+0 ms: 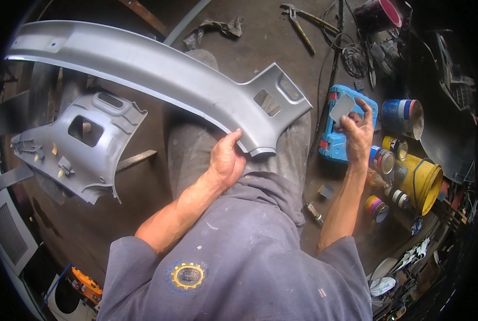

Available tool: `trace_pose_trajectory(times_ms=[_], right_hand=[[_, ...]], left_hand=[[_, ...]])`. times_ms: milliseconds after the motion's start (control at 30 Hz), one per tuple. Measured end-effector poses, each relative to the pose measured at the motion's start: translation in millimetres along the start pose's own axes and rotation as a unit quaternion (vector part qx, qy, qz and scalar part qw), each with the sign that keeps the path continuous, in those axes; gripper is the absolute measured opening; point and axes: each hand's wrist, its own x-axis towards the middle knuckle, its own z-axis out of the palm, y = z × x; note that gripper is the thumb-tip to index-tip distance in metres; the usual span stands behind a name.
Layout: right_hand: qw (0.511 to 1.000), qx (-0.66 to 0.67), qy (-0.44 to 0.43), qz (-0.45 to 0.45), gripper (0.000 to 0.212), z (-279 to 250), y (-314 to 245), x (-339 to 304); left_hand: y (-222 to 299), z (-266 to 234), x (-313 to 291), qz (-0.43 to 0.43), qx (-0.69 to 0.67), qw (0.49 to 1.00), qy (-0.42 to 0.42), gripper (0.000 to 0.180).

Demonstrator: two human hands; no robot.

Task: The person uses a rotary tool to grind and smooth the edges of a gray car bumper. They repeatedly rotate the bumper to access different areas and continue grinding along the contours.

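Across my lap lies a long, curved silver-grey car trim panel [158, 72], its wide end with two openings close to my body. My left hand [228, 160] grips the near edge of that end, thumb on top and the other fingers out of sight beneath. Off to the right, my right hand [358, 131] is raised and pinches a small grey rectangular sheet [342, 108] between thumb and fingers. It is apart from the panel, above a blue plastic case [332, 145] with red latches.
At left stands a second silver-grey trim panel [97, 155] with a square opening. Several paint cans, among them a blue can [398, 119], and a yellow bucket [430, 187] crowd the right. Pliers [297, 27], a rag [223, 27] and a red-rimmed bucket [375, 16] lie farther off.
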Motion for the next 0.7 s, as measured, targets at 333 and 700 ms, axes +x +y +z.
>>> trace_pose_trajectory(times_ms=[333,700], right_hand=[[0.997,-0.026,0.059,0.031,0.015,85,41,-17],[0.975,-0.217,0.04,0.012,0.015,149,51,-14]], left_hand=[[4,5,-3,-0.013,-0.006,1.0,0.013,0.042],[0,-3,2,-0.016,-0.005,1.0,-0.008,0.043]])
